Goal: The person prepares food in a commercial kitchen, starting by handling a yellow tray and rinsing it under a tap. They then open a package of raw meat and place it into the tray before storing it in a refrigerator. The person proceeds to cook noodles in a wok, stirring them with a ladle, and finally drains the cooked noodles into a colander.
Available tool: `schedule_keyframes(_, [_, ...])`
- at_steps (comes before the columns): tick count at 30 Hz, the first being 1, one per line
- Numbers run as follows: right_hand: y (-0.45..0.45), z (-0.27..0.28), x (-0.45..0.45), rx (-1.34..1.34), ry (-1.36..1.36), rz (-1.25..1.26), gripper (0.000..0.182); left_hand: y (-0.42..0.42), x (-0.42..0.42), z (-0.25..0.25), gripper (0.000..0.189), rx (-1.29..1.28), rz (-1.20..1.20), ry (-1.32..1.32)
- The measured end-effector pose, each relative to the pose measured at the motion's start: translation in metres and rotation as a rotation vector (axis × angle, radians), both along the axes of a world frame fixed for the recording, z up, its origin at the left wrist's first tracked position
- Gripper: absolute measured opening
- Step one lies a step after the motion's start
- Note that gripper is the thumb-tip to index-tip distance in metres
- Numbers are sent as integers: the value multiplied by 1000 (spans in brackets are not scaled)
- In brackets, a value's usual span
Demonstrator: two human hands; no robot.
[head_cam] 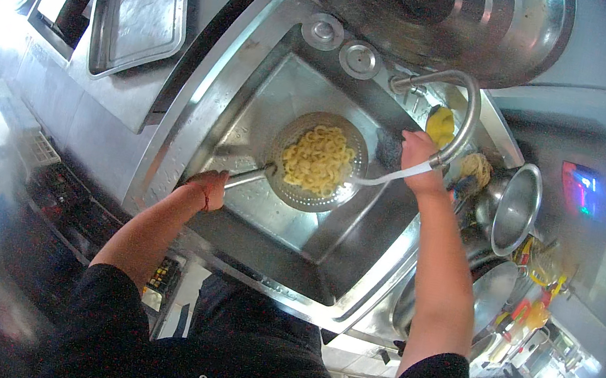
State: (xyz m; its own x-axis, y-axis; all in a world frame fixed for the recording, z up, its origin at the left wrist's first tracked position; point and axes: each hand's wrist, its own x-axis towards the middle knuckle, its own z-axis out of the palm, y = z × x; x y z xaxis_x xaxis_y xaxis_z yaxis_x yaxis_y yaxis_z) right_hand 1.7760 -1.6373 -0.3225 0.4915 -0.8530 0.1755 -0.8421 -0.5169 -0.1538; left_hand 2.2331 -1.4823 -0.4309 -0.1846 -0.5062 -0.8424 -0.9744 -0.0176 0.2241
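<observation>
My left hand [208,190] grips the metal handle of a round perforated strainer ladle [307,202] inside a stainless steel sink [283,234]. Pale yellow curved pieces that look like pasta [319,158] lie heaped in the strainer's bowl. At the right side of the sink, my right hand [423,162] is at the end of a curved metal faucet [470,106], beside its mouth; its exact hold is partly hidden. From there a white stream of water [392,178] runs left onto the edge of the pieces.
Two round metal sink strainers [359,59] rest at the sink's back rim. A large metal vessel [503,36] stands behind. A yellow sponge or cloth [440,126], a scrubber [476,169] and metal bowls [517,210] are at the right. A metal tray [143,12] lies left.
</observation>
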Motion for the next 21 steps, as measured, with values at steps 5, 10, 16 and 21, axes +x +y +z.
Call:
schedule_keyframes(5, [89, 44, 13, 182, -40, -386, 21, 30, 20, -67, 66, 43, -20, -60])
schedule_keyframes(10, [190, 56, 6, 318, -291, -500, 22, 31, 15, -40, 60, -296, -78, -69])
schedule_keyframes(16, [276, 105, 13, 585, -258, -771, 29, 27, -2, -51, 45, -303, -5, -106])
schedule_keyframes(21, [347, 110, -2, 534, -416, -843, 24, 34, -8, -23, 57, -305, 62, 70])
